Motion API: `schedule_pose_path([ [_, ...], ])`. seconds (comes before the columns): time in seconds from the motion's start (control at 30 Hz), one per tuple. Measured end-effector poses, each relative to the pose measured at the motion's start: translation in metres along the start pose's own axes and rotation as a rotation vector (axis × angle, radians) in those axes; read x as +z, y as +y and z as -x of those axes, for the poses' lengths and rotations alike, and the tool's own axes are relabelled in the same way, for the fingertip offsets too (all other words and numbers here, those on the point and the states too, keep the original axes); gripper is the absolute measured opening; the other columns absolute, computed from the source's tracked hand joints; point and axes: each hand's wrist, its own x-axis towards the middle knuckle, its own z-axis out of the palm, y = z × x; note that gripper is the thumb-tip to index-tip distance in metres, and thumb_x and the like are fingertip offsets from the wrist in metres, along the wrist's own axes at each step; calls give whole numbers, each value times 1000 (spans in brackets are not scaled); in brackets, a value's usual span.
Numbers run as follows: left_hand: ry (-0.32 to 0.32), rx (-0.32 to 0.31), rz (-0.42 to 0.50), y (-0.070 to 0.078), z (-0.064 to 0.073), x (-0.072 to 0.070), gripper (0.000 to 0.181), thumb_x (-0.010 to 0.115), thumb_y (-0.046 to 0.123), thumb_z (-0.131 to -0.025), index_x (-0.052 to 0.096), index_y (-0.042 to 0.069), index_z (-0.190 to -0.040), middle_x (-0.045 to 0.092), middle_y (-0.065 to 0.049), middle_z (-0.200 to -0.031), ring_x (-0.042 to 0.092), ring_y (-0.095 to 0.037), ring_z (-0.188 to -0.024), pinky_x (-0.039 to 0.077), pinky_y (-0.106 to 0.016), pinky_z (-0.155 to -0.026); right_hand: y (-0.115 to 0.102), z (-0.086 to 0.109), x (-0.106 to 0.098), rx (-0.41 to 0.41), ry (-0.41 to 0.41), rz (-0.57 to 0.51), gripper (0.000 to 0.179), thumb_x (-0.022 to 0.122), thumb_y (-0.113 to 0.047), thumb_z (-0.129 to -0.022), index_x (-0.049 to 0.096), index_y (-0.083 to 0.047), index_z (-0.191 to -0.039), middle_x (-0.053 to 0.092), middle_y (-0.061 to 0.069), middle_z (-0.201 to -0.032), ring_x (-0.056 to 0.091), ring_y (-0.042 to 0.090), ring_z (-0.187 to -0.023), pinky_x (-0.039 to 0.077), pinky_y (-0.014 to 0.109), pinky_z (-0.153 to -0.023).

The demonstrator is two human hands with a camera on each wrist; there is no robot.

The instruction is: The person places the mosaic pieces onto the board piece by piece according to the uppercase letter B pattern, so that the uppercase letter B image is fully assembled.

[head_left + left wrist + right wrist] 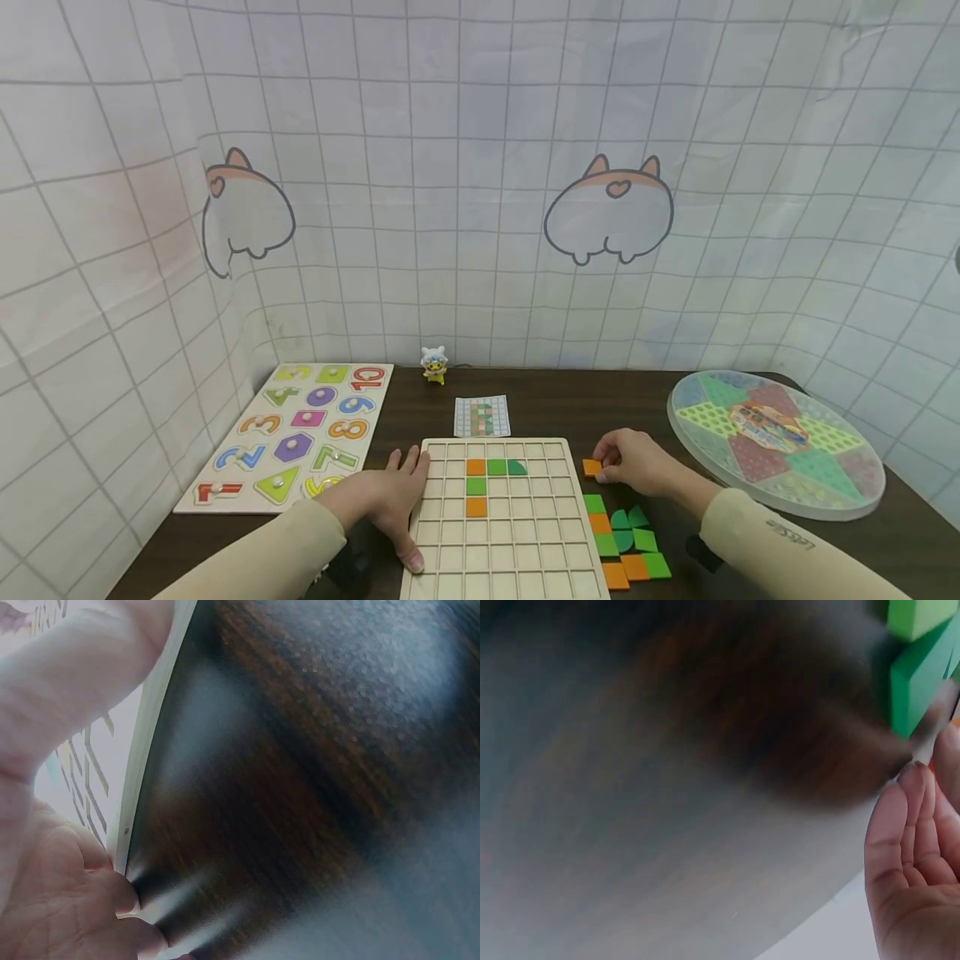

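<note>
A wooden grid board (495, 552) lies in the middle of the table. On it are two orange squares, two green squares and a dark green quarter-round piece (517, 467). My left hand (390, 500) rests along the board's left edge, fingers spread, thumb near the front; the left wrist view shows this board edge (135, 780) beside the palm. Just right of the board, my right hand (637, 462) pinches an orange square tile (591, 468) between thumb and fingers. Its fingertips meet near the green pieces (921, 679) in the right wrist view, which mostly hide the tile.
Several loose green and orange tiles (615, 574) lie beside the board's right edge. A small pattern card (461, 417) and a toy figure (433, 364) sit behind it. A number puzzle (247, 429) is at left, a round game board (776, 433) at right.
</note>
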Motion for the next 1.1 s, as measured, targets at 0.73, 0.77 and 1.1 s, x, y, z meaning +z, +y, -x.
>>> schedule_pose_path([
  [0.73, -24, 11, 16, -16, -23, 11, 169, 83, 87, -34, 8, 11, -165, 4, -19, -173, 3, -48, -157, 23, -64, -121, -74, -9, 38, -172, -38, -93, 17, 85, -3, -81, 74, -2, -94, 66, -1, -77, 56, 13, -70, 51, 28, -67],
  [0.77, -23, 10, 17, -16, -23, 11, 169, 83, 87, -34, 8, 11, -165, 4, -18, -173, 3, -48, -157, 23, -65, -121, -75, -9, 39, -178, -38, -93, 18, 86, -3, -80, 74, -1, -93, 66, 0, -77, 56, 13, -69, 51, 28, -67],
  [1.1, -21, 9, 13, -14, -19, 8, 168, 83, 87, -35, 9, 10, -165, 4, -19, -173, 4, -48, -157, 22, -65, -121, -87, -13, 46, -154, -12, -46, 20, 88, 1, -74, 72, -2, -85, 64, -1, -71, 55, 14, -66, 51, 30, -65],
])
